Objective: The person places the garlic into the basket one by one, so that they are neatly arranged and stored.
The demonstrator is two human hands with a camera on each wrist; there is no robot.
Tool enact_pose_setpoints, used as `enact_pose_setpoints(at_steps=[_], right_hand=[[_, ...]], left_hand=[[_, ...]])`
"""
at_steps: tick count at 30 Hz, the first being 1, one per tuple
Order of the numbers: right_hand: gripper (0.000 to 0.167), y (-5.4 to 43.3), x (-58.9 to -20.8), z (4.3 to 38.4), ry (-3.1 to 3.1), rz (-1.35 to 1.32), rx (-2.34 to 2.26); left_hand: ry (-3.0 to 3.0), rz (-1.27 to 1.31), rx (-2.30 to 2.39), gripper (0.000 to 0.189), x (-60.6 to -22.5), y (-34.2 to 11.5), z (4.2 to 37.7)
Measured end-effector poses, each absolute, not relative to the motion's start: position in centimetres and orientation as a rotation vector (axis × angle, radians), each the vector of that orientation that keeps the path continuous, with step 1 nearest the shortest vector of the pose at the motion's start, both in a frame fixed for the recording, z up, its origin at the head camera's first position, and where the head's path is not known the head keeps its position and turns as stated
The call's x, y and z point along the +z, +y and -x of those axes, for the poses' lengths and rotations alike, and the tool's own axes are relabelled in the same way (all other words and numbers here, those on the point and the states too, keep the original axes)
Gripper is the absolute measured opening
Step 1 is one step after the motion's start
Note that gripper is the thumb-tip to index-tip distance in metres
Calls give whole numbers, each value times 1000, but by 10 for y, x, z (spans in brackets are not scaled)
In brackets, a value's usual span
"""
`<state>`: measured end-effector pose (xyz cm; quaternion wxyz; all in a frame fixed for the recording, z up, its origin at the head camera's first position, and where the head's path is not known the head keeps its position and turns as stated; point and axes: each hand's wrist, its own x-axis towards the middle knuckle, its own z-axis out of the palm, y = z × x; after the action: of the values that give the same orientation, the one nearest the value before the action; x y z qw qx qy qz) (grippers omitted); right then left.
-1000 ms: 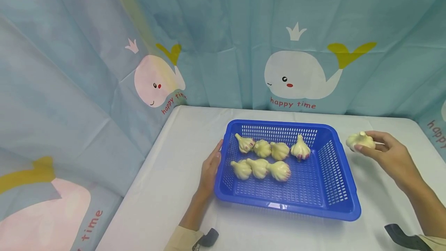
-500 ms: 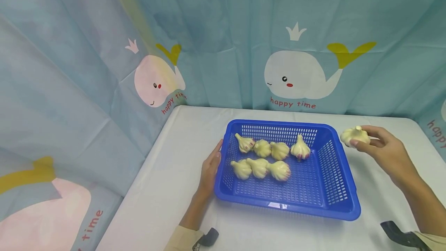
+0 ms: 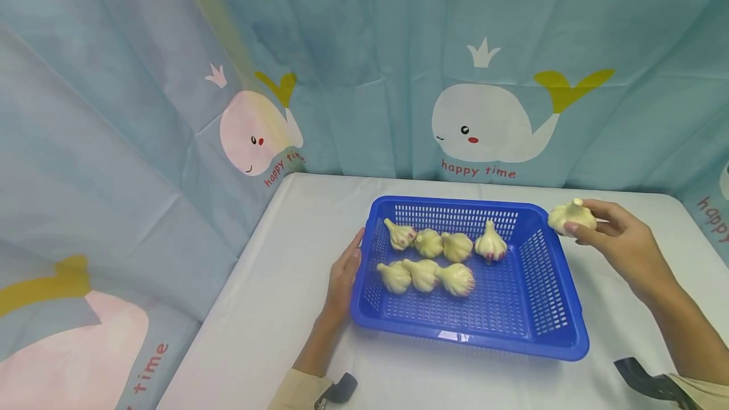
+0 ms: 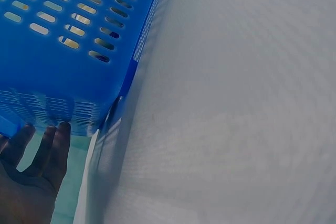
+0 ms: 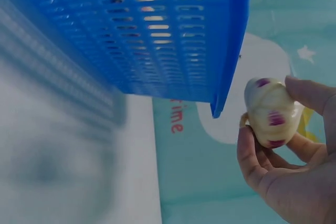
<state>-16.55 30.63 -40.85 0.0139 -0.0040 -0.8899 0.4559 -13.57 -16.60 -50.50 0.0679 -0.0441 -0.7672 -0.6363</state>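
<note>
A blue plastic basket with slotted walls holds several pale garlic bulbs, some tinged purple at the base. They lie in two rows, a back row ending in an upright garlic bulb and a front row ending in another bulb. My left hand rests along the basket's left side, and the left wrist view shows its straight fingers against the slotted wall. Between thumb and fingers, my right hand pinches one garlic bulb, stem upward, at the basket's back right corner. Purple patches mark that bulb underneath.
The basket stands on a white-covered table. Behind and to the left hangs a blue-green cloth printed with whales. Dark straps are at both sleeves.
My right hand has carried the garlic bulb leftward and slightly up, from beside the basket to its back right rim. The left hand and the basket have stayed put.
</note>
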Motion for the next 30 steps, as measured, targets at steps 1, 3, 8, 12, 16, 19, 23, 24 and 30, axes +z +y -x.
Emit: enact_pose_setpoints(at_steps=[1,3,8,12,16,19,23,24,30], right_hand=[[76,305,-408,165,-2770,8,1412],[74,304,-406,165,-2763,-5,1389],[68,300,-402,164,-2722,-55,1361],[66,295,-397,163,-2705,-84,1360],[63,290,-392,163,-2686,-104,1364],[61,286,-389,164,-2665,-125,1366],[60,282,-385,164,-2651,-148,1382],[60,281,-384,164,-2649,-152,1389],[61,277,-381,166,-2632,-177,1397]], left_hand=[[-2313,135,-1917,51,-505,-166,136],[-2313,136,-1919,51,-504,-166,135],[-2302,140,-1936,51,-503,-166,135],[-2295,141,-1944,51,-504,-166,135],[-2299,138,-1938,51,-503,-165,134],[-2305,137,-1932,51,-502,-165,135],[-2310,135,-1930,51,-502,-165,135],[-2310,134,-1931,51,-502,-165,135],[-2306,142,-1935,51,-502,-166,135]])
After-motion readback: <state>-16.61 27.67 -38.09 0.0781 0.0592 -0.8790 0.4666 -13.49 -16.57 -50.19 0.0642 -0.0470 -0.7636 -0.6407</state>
